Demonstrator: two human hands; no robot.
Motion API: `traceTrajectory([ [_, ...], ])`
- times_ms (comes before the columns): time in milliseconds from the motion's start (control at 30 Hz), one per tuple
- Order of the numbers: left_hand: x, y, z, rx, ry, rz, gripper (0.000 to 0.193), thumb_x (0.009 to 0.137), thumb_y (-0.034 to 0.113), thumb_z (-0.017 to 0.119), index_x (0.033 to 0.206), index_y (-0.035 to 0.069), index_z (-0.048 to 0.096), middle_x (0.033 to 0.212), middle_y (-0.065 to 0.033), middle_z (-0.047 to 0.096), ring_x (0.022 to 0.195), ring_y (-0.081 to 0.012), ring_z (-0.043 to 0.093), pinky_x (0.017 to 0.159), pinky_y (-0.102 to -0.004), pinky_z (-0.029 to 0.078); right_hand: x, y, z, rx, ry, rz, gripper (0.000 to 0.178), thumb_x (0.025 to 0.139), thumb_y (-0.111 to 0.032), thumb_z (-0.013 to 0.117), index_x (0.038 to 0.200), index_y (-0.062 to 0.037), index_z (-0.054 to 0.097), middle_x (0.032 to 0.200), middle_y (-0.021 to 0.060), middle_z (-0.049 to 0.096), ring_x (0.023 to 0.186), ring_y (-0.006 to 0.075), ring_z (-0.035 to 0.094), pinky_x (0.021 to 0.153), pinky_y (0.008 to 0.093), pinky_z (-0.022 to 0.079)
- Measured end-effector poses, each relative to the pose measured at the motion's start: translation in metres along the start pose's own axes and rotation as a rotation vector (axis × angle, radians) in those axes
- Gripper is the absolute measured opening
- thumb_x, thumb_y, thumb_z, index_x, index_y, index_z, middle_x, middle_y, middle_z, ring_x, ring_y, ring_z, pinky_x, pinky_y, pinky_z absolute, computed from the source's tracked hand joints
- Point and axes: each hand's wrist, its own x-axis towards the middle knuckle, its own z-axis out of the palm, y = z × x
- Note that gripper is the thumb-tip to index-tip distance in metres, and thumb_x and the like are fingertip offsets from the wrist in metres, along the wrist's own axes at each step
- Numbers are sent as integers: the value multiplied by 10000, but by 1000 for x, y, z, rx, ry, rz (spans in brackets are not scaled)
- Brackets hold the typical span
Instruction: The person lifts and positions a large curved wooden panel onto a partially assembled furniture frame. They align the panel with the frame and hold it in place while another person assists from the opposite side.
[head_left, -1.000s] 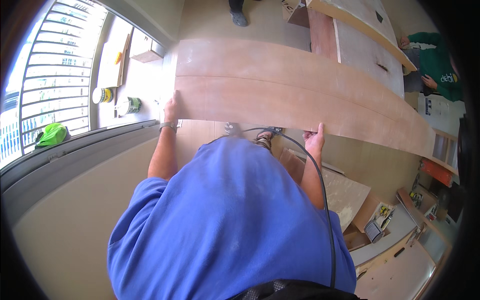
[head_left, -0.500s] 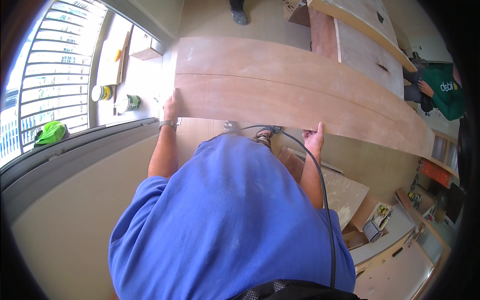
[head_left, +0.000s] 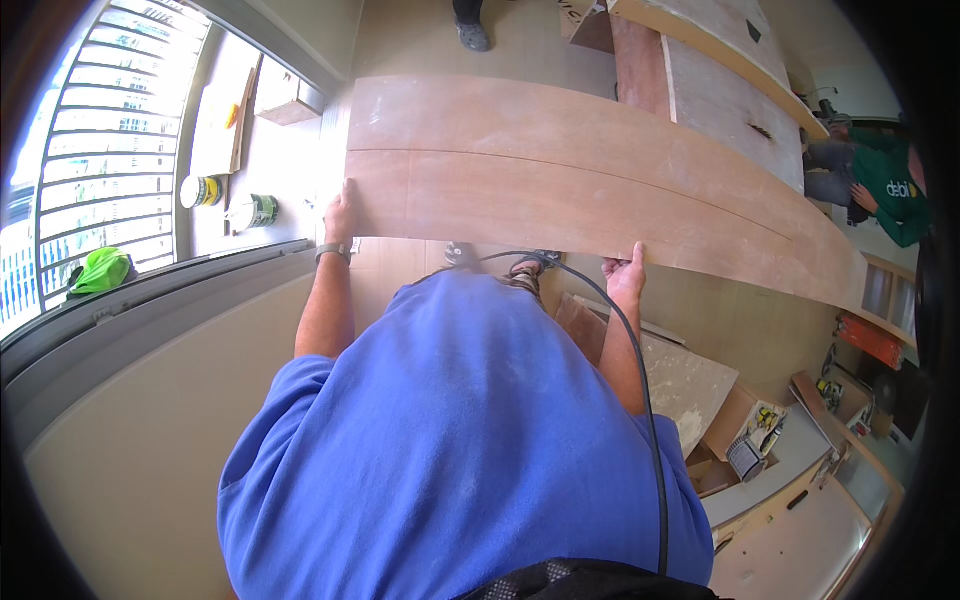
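Observation:
A long, light-brown wood panel (head_left: 560, 170) stretches across in front of me, a thin dark line running along most of its length. My left hand (head_left: 340, 215) grips its left end near the corner, fingers partly hidden by the board. Farther right, my right hand (head_left: 627, 270) holds the near long edge, with the thumb on top and the other fingers curled underneath. A black cable (head_left: 648, 400) curves past my right forearm and down over my blue shirt.
Stacked boards and a cabinet-like piece (head_left: 720, 100) lie beyond the panel. A person in a green top (head_left: 885, 185) is at far right; another person's shoe (head_left: 474, 37) shows at the top. Paint tins (head_left: 260, 210) stand left by the barred window (head_left: 115, 130). A tool box (head_left: 745, 440) sits lower right.
The panel and both hands stay nearly in place; the view has shifted slightly. The person in green at far right has moved a little, their hand now lower.

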Motion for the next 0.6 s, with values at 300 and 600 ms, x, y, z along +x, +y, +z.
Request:
traceTrajectory([
  [300, -8, 9, 0, 1, -1, -4, 618, 840, 499, 446, 1096, -57, 534, 1027, -146, 580, 945, -177, 527, 812, -279, 408, 3, 2, -3, -2, 0, -15, 444, 814, -519, 465, 970, -108, 522, 782, 40, 578, 642, 171, 555, 530, 286, 404],
  [600, -3, -3, -2, 36, -35, 189, 553, 861, 462, 427, 1055, -38, 561, 870, -77, 585, 779, -141, 502, 707, -268, 409, 6, 6, -5, 46, 5, -33, 392, 825, -487, 480, 866, -101, 537, 691, 33, 546, 591, 152, 505, 492, 273, 392],
])
